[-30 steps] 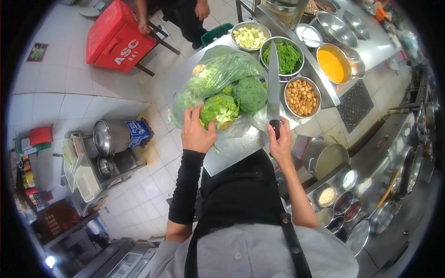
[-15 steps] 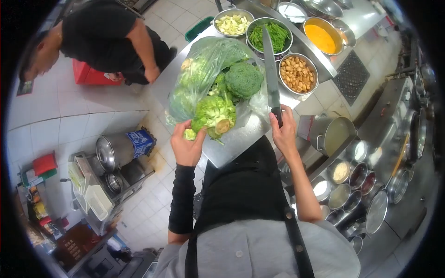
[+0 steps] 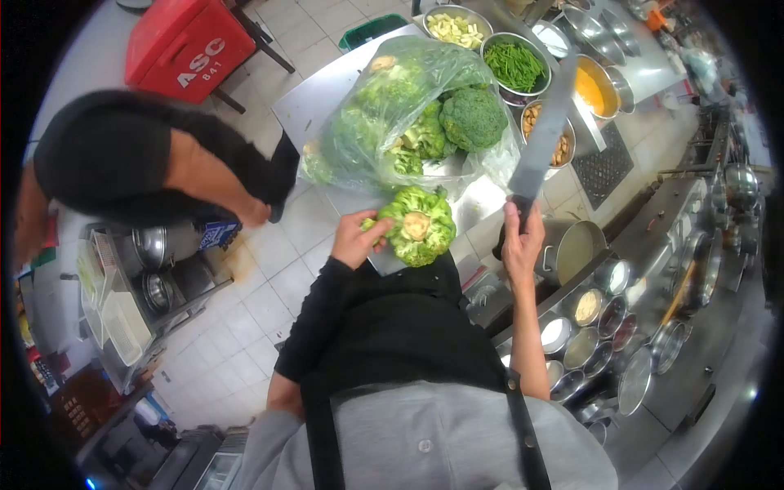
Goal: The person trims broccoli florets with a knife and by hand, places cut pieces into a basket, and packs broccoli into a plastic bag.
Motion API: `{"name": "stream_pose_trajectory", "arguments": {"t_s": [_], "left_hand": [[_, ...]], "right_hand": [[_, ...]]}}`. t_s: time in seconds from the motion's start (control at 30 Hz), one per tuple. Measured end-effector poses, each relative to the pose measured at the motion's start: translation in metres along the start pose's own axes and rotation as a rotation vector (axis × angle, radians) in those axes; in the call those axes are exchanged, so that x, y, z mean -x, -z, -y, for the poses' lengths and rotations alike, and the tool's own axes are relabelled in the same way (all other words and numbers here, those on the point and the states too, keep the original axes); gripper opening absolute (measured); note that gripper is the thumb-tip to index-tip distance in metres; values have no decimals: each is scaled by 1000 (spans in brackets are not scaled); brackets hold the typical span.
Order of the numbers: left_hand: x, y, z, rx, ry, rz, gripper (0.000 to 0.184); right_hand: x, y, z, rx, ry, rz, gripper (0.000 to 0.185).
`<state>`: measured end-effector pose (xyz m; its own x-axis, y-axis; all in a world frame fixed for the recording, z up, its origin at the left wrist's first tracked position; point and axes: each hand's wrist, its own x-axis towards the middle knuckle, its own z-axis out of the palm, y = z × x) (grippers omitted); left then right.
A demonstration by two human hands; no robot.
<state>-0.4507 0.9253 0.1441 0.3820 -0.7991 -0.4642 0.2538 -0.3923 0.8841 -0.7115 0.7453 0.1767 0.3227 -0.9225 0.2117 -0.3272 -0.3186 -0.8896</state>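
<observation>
My left hand [image 3: 359,237] grips a broccoli head [image 3: 419,226] by its left side, its cut stem facing up, at the near edge of the metal table [image 3: 314,96]. In my right hand [image 3: 523,233] is the black handle of a large knife [image 3: 545,135], its wide blade pointing up and away over the bowls. Beyond the held head lies a clear plastic bag [image 3: 359,122] with more broccoli inside. A darker green broccoli head [image 3: 474,119] sits at the bag's open right side.
Bowls of cut pale vegetable [image 3: 456,29], green beans [image 3: 514,65] and brown chunks [image 3: 562,149] stand behind the knife. A pot [image 3: 576,251] is at right, near several sauce containers. Another person [image 3: 106,155] bends at left, below a red box [image 3: 188,49].
The broccoli head has come out toward me, away from the bag, with my left hand on it. The knife has moved right and tilted. The other person has moved lower at left.
</observation>
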Motion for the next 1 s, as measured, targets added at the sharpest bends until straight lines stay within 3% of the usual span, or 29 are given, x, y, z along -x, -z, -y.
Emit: {"name": "stream_pose_trajectory", "arguments": {"t_s": [0.17, 0.3, 0.53, 0.67, 0.77, 0.9, 1.0], "left_hand": [[-58, 12, 17, -306, -83, 119, 36], [-75, 37, 0, -342, 2, 197, 41], [-119, 88, -23, -484, -36, 208, 46], [-122, 83, -14, -400, -103, 119, 43], [-100, 56, 13, -202, -62, -83, 41], [-58, 11, 33, 173, 183, -233, 47], [-35, -1, 36, 76, 225, -165, 51]], "right_hand": [[-18, -31, 0, -24, 189, 204, 21], [-52, -52, -20, -14, 238, 221, 23], [-73, -70, -14, -51, 198, 291, 23], [-82, -88, -21, -54, 239, 288, 23], [-77, -89, -21, -74, 276, 215, 24], [-41, -74, -2, -27, 139, 142, 22], [0, -54, 13, -30, -182, 257, 23]]}}
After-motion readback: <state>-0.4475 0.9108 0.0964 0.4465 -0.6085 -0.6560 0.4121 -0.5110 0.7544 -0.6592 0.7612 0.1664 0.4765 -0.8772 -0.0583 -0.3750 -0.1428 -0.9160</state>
